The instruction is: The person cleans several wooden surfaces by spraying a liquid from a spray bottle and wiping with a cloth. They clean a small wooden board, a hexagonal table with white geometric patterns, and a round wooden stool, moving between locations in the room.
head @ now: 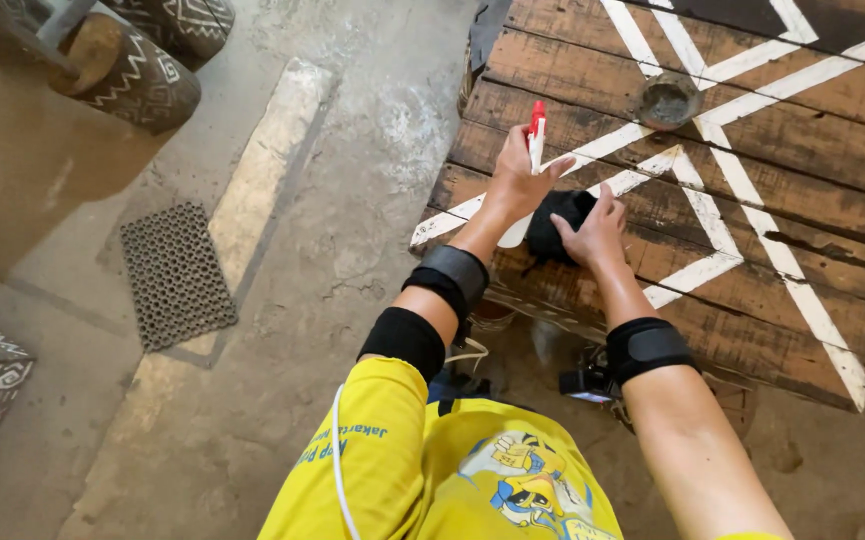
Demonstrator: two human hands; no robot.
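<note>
— On the near corner of the dark plank table (812,150), the left hand (518,178) is closed around a red-and-white spray bottle (536,135), nozzle end up, held just above the wood.

— And the right hand (592,232)?

— Fingers curled down over a black cloth (556,222), pressing it onto the boards where the white painted lines (697,200) cross.

— What could go wrong, in your judgement?

— The lines look chalky in places — hard rubbing with a wet cloth might smear or lift the paint. The planks are rough too, so the cloth could snag on a splinter.

— Anything nearby at risk?

— A small round dish (668,100) sits well apart, further up the table — a wide sweep might reach it, though that seems unlikely.
</note>
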